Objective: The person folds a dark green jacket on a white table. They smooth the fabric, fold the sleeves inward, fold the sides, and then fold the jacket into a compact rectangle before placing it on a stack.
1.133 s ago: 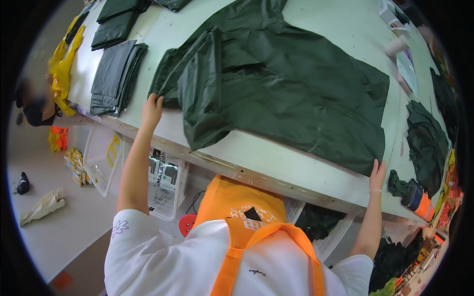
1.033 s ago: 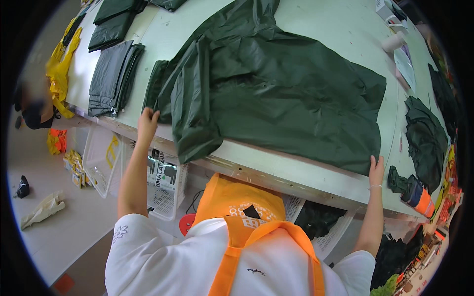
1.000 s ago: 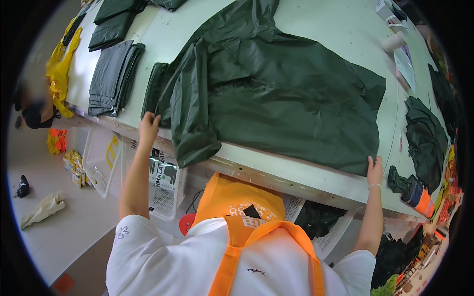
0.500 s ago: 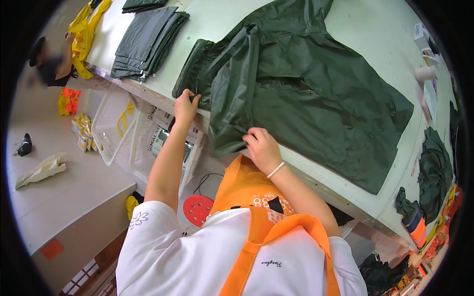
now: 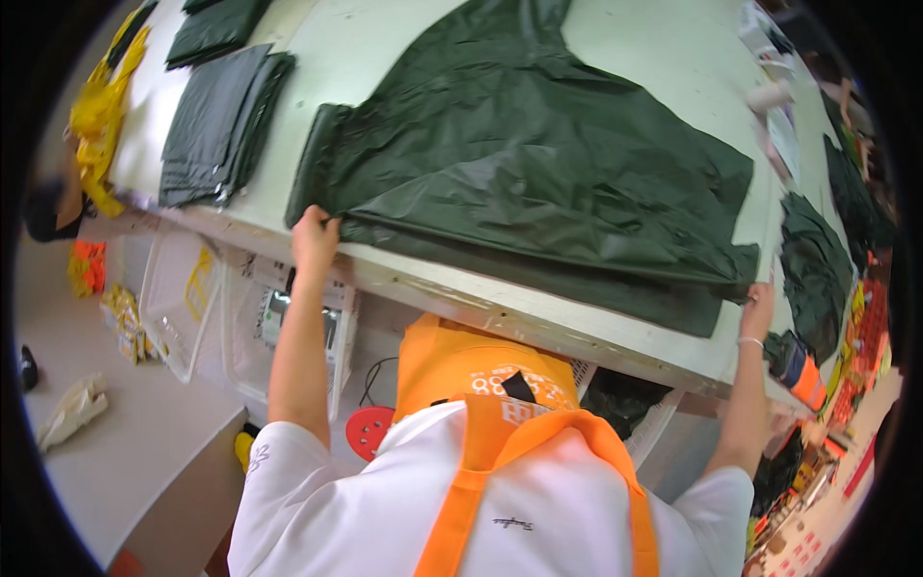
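Note:
A dark green rain jacket [image 5: 519,163] of thin, shiny fabric lies across the white table. Its left edge forms a gathered, folded band. At that band's near corner, my left hand [image 5: 315,240] pinches the fabric by the table's front edge. Far to the right, my right hand [image 5: 759,310] is closed on the end of a sleeve-like strip, which stretches along the front of the jacket. Between my hands the strip lies fairly straight, over a lower layer of the same fabric.
Flat stacks of folded dark green garments [image 5: 216,125] lie on the table's left, near a yellow garment [image 5: 96,135] by another person. White plastic baskets [image 5: 178,298] stand below the front edge, close to a red round stool [image 5: 368,431]. Crumpled green fabric [image 5: 812,274] lies at the right.
My right hand has moved far to the right, drawing the bunched fabric out along the jacket's front. My left hand still pinches the left corner. The whole view has shifted a little.

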A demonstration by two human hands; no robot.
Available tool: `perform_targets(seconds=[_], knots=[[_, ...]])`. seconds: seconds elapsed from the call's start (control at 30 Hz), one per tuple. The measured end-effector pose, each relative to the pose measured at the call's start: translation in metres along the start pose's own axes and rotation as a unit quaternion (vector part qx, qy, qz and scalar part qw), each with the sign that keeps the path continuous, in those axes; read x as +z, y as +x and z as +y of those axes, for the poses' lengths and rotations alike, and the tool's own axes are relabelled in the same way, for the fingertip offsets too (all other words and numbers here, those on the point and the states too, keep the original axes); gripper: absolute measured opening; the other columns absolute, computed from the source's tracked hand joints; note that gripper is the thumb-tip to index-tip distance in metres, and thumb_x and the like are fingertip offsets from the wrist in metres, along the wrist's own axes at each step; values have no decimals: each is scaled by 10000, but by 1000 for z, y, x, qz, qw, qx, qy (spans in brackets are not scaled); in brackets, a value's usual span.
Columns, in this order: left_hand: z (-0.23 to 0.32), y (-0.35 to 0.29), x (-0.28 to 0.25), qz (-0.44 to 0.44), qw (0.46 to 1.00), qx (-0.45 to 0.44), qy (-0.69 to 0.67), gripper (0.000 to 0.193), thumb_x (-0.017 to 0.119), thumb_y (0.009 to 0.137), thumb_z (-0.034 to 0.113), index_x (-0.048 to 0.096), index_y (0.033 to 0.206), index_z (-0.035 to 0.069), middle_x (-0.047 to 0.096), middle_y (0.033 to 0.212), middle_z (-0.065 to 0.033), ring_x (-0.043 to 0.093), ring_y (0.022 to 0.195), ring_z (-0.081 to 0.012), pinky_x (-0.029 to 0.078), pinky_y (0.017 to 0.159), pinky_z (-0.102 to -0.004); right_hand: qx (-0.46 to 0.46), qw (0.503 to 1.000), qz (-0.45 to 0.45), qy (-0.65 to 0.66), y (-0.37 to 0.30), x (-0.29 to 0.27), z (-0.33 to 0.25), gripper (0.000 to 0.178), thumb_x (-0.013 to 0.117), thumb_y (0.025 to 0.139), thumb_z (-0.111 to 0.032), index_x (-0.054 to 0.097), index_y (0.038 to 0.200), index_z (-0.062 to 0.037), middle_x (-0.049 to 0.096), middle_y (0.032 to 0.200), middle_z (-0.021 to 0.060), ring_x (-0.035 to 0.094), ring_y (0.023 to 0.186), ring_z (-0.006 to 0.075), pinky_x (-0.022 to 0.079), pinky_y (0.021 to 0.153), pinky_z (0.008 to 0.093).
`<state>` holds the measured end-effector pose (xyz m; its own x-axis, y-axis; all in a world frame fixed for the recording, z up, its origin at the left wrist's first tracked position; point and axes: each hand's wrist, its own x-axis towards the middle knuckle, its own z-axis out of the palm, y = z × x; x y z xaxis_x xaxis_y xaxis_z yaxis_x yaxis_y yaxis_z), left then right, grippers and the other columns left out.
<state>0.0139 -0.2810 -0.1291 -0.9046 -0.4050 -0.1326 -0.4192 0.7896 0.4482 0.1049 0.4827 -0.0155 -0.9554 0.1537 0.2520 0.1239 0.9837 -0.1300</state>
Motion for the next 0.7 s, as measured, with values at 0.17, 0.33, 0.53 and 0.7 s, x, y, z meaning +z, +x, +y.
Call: perform_targets(seconds=[0.17,0.33,0.53,0.7], knots=[[0,2,-15,-43,995,64,56,227,639,770,135,570,972,58,632,956,-190,612,848,-374,480,717,-440,155,967,-79,186,-24,67,49,292,457,785,96,613,1005,-13,625,1030,116,612,921,233,466,817,293],[180,-50,-26,42,923,381,16,391,592,736,40,584,1126,59,556,1205,-144,534,1073,-344,433,897,-420,393,827,-7,402,22,26,-10,392,593,888,-386,626,993,-10,627,880,41,564,780,125,444,676,260],[275,-61,61,-119,831,532,117,571,585,822,489,524,1299,180,437,1401,-63,355,1313,-295,235,1084,-509,164,945,-33,280,50,-33,-55,428,561,912,-382,568,798,30,561,652,86,427,578,140,398,558,320],[255,-51,105,-72,868,466,155,859,624,728,612,303,1443,260,212,1527,-20,230,1378,-308,188,1088,-552,228,965,-35,125,-32,5,10,357,496,957,-323,586,920,21,583,709,146,481,618,169,434,622,322]])
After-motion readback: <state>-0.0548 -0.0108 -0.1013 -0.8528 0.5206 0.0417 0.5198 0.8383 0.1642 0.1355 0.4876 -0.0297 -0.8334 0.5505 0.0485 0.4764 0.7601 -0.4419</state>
